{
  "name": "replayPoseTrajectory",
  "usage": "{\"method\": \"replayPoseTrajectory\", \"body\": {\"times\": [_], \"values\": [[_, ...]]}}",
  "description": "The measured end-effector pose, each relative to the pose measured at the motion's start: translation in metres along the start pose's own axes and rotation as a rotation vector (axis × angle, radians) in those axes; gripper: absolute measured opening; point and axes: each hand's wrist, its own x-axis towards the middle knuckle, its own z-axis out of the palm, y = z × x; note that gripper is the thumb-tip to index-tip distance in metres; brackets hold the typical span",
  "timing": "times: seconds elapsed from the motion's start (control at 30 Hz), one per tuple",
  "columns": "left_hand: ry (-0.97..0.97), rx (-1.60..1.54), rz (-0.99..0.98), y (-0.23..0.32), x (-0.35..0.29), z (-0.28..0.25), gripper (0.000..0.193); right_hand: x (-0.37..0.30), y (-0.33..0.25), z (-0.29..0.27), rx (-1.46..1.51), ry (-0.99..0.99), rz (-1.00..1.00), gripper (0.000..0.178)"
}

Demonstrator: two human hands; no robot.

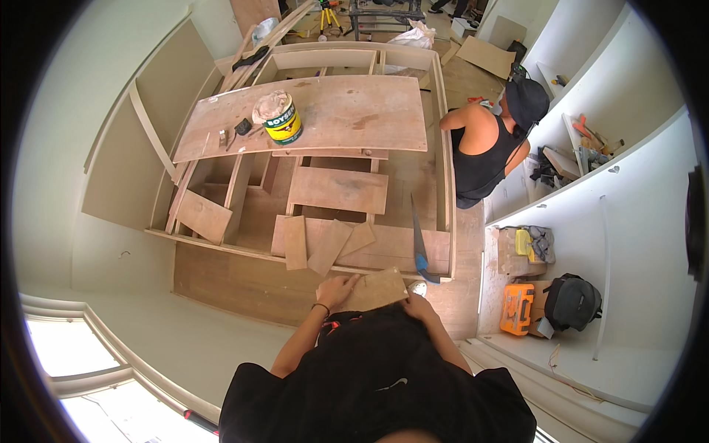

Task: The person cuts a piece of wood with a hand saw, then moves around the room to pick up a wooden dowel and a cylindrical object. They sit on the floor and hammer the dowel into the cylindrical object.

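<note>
A small plywood piece (373, 290) is held level in front of my body, one end in each hand. My left hand (336, 290) grips its left edge, the thumb on top; a dark band circles that wrist. My right hand (417, 303) closes on its right end. Just beyond lies a hand saw (418, 240) with a blue handle, resting over the near right corner of a wooden bed-like frame (448, 184). Several plywood offcuts (330, 248) lie on the frame's near board, to the left of the saw.
A large plywood sheet (354, 111) spans the frame, carrying a yellow-and-green paint can (283, 125). A co-worker in black (487, 151) crouches at the frame's right side. White open cabinets (591, 177) line the right, with an orange case (516, 308) and a black backpack (573, 303).
</note>
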Motion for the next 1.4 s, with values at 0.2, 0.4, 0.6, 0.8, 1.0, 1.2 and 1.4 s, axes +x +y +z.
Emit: {"method": "replayPoseTrajectory", "body": {"times": [0.2, 0.4, 0.6, 0.8, 1.0, 1.2, 1.4], "values": [[0.054, 0.003, 0.033, 0.004, -0.006, -0.001, 0.067, 0.003, 0.012, 0.016, 0.018, 0.07, -0.078, 0.045], [0.158, 0.097, 0.109, 0.005, -0.004, 0.0, 0.063, 0.006, 0.018, 0.013, -0.003, 0.12, -0.034, 0.036], [0.337, 0.225, 0.402, 0.013, 0.0, -0.004, 0.045, 0.014, -0.01, -0.04, 0.503, 0.591, -0.05, 0.024], [0.458, 0.307, 0.852, 0.049, 0.021, -0.022, 0.02, -0.005, -0.095, -0.092, 0.271, 0.112, -0.415, 0.04], [0.766, 0.304, 0.887, 0.082, 0.022, -0.042, 0.033, 0.005, -0.118, -0.073, 0.275, 0.264, -0.396, 0.046], [0.729, -0.568, 0.358, 0.084, 0.007, -0.05, 0.061, 0.022, -0.115, -0.065, 1.002, 0.423, -0.201, 0.029], [-0.118, -1.15, 0.271, 0.071, -0.005, -0.024, 0.078, 0.023, -0.121, -0.057, 1.172, 0.205, -0.2, 0.018]]}}
